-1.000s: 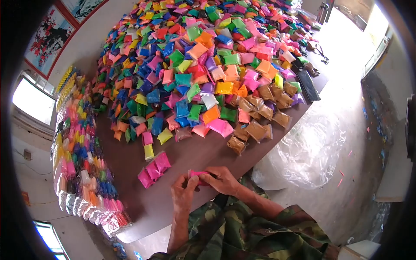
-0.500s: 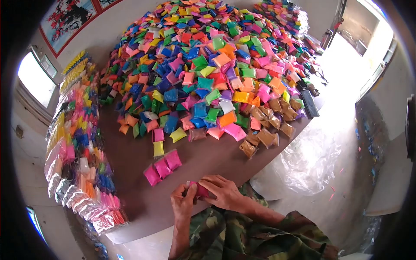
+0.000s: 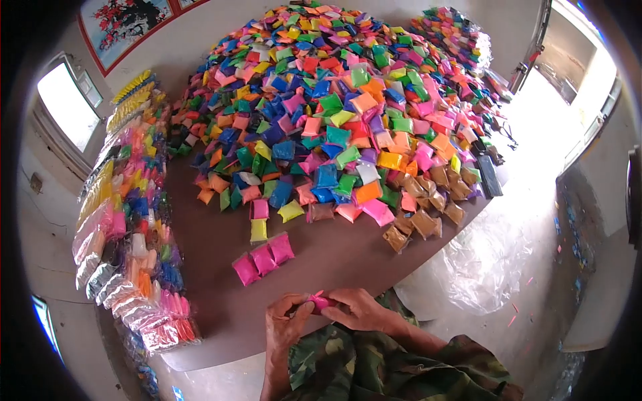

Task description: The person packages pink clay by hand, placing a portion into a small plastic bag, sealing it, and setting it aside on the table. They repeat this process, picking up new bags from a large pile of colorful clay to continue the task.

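Most of the small pink plastic packet is hidden under my fingers; only a bright pink corner shows between my left hand and my right hand. Both hands pinch it from either side, the left at its near-left end and the right over its top. I cannot make out whether the packet is sealed or folded. My forearms run down into camouflage sleeves, which are cut off by the lower frame edge.

The packet sits just above the near edge of the brown tabletop, at its middle. Beyond my hands a bare strip of tabletop lies open, wide enough to move in. Farther in on that strip, to the left, three pink packets in a row lie side by side. Behind them the great heap of many-coloured packets covers the rest of the tabletop to its far end, too tangled to tell single pieces. Along the tabletop's left edge, filled clear bags of sorted colours overhang it. Off the right edge lies a crumpled clear plastic sheet on the floor.
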{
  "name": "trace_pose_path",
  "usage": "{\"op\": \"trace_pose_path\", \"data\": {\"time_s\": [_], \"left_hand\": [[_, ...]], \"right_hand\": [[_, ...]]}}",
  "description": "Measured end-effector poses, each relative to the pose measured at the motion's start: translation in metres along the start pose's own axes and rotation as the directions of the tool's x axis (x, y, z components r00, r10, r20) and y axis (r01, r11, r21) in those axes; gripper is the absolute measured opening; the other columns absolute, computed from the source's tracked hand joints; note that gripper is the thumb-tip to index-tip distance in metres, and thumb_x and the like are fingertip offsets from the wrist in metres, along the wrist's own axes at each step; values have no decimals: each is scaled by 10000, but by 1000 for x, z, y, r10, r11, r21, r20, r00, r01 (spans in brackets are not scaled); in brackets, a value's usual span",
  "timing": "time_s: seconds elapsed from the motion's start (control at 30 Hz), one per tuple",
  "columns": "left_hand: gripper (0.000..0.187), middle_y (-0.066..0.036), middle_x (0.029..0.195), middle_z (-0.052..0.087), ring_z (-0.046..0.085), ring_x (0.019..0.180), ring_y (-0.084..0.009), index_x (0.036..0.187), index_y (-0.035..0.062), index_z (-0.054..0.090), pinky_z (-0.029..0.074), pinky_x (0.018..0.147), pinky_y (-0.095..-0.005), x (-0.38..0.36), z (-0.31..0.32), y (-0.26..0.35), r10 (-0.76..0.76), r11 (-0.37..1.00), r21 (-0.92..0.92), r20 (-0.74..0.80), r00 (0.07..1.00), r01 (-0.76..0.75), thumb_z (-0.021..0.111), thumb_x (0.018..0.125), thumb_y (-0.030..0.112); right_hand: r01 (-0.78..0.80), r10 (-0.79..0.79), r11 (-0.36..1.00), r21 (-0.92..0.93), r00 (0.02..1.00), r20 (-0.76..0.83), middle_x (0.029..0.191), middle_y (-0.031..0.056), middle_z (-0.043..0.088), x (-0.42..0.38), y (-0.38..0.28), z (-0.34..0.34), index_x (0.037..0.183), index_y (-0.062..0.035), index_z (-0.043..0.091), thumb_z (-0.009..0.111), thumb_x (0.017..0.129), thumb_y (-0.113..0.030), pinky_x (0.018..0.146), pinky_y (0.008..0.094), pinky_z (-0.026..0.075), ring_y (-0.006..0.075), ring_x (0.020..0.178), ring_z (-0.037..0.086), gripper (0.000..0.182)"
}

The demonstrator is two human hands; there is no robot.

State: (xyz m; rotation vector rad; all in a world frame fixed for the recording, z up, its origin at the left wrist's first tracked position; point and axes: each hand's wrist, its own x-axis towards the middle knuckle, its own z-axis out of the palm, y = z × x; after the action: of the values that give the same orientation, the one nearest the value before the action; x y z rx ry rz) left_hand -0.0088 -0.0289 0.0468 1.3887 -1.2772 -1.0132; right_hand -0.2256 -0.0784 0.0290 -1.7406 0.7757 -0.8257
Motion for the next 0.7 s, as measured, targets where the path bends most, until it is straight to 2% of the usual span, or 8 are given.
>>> {"op": "trace_pose_path", "data": {"time_s": [0.1,0.23,0.33,0.4,0.43,0.53,0.6,0.7], "left_hand": [[127,-91,893,733,704,778,-187,1007,3,761,547,679,-335,1,6,4,186,950,264,-48,981,-168,791,923,92],[107,-158,893,737,723,764,-270,987,24,751,561,675,-373,-1,21,8,434,749,571,-42,900,-335,784,912,94],[139,-122,908,753,725,799,-220,1024,4,738,565,704,-349,-5,23,13,294,846,480,-58,954,-232,781,929,96],[187,-101,923,756,717,831,-182,1058,-17,724,565,734,-328,-6,24,20,-5,990,139,-124,992,22,787,935,109],[211,-91,931,758,713,847,-163,1075,-27,718,565,748,-318,-6,24,22,-157,987,-44,-117,981,153,791,937,116],[293,-75,940,747,689,867,-130,1115,-61,699,555,785,-291,-9,23,10,-183,945,-276,1,983,176,807,936,145],[286,-56,912,743,671,837,-110,1100,-51,714,540,765,-279,-11,21,-4,-227,936,-279,-16,974,213,821,921,145],[240,-28,884,737,640,805,-82,1048,-34,734,516,731,-261,-12,18,3,-223,958,-195,-42,974,211,830,907,135]], "right_hand": [[13,-13,1000,-2,1000,2,859,148,717,2,-2,1,1223,-35,704,755,966,-187,673,412,541,296,735,689,303],[-120,128,986,117,990,-64,884,124,736,-1,5,15,1178,-35,738,777,959,-185,700,353,539,189,771,680,268],[-180,213,934,310,974,-75,913,70,755,-6,15,19,1183,-28,747,761,982,-158,735,308,537,106,833,663,240],[-242,276,876,417,961,-23,933,30,759,-10,21,18,1202,-19,743,742,1003,-142,759,286,535,69,878,648,235],[-236,274,866,441,962,-22,931,17,752,-11,19,16,1199,-8,741,732,1010,-134,764,286,537,69,883,649,227],[-262,305,832,490,952,-8,932,-4,739,-10,5,12,1194,17,735,713,1026,-128,778,283,539,70,897,645,224],[-332,374,806,489,927,14,943,7,738,-10,0,13,1200,25,730,715,1027,-148,784,281,537,69,908,639,244],[-335,335,874,352,940,65,1045,39,737,-9,4,11,1238,43,701,736,1015,-128,850,271,571,99,963,685,282]]}}
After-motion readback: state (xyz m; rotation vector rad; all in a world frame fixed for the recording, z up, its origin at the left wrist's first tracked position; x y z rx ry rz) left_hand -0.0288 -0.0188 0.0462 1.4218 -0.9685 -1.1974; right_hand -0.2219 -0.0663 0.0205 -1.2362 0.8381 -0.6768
